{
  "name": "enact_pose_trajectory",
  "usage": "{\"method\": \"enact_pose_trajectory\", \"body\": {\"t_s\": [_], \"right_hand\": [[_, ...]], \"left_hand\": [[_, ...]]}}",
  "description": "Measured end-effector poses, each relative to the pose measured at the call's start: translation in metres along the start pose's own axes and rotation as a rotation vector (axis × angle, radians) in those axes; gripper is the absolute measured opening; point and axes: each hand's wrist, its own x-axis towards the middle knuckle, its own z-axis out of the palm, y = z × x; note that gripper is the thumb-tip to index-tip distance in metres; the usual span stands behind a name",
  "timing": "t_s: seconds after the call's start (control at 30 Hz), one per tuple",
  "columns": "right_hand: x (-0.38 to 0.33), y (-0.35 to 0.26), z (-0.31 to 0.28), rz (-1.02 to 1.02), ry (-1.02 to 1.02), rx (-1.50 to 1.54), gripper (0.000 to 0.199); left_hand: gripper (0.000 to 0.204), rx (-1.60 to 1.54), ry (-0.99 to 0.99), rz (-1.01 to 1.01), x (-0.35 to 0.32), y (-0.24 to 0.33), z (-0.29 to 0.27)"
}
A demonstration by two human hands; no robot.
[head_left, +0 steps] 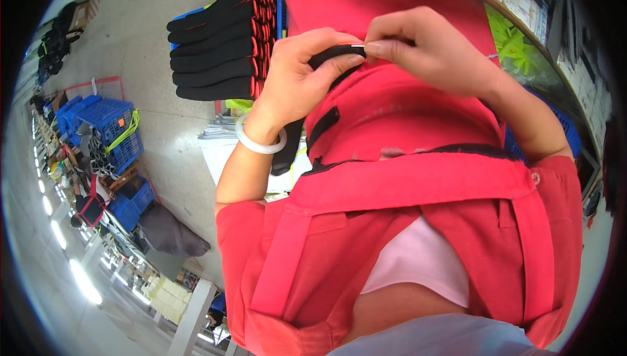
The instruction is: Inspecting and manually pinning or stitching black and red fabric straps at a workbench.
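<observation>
My left hand (297, 72) is closed around a black fabric piece (336, 54) with a thin red edge, held above my red apron. A long black end (285, 155) hangs beside my left wrist and looks like part of the same piece. My right hand (424, 49) pinches the piece's edge between thumb and forefinger. At the fingertips a small thin white strip (357, 46) shows; what it is I cannot make out. To the left of my hands lies a stack of similar black fabric pieces (215, 49) with red edges, layered in a row.
Under the stack is a blue crate (281, 16). A table edge (522, 26) and bright green material (509, 43) in clear plastic are on my right. White sheets (219, 154) lie below the stack. Blue crates (108, 121) and a dark sack (171, 229) stand farther left.
</observation>
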Motion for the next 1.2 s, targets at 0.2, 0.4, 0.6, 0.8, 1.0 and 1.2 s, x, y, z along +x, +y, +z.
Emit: {"method": "enact_pose_trajectory", "body": {"t_s": [0.2,0.4,0.6,0.8,1.0,1.2], "right_hand": [[0.006,-0.005,-0.007,0.352,-0.132,0.485,0.027],[0.017,0.019,-0.032,0.176,0.005,-0.044,0.020],[-0.002,0.041,-0.054,0.239,0.351,-0.026,0.016],[-0.003,0.008,0.008,0.127,0.149,0.087,0.013],[-0.001,0.005,0.008,0.115,0.136,0.048,0.014],[-0.005,0.010,0.012,0.077,0.131,0.006,0.013]], "left_hand": [[0.015,-0.145,-0.046,-0.070,0.006,-0.009,-0.013],[0.020,-0.450,-0.150,-0.290,0.012,-0.031,-0.033],[0.020,-0.483,-0.168,-0.244,0.020,-0.044,-0.034],[0.019,-0.439,-0.179,-0.225,0.024,-0.039,-0.034],[0.018,-0.440,-0.170,-0.247,0.022,-0.034,-0.033],[0.016,-0.375,-0.171,-0.215,0.021,-0.032,-0.030]]}}
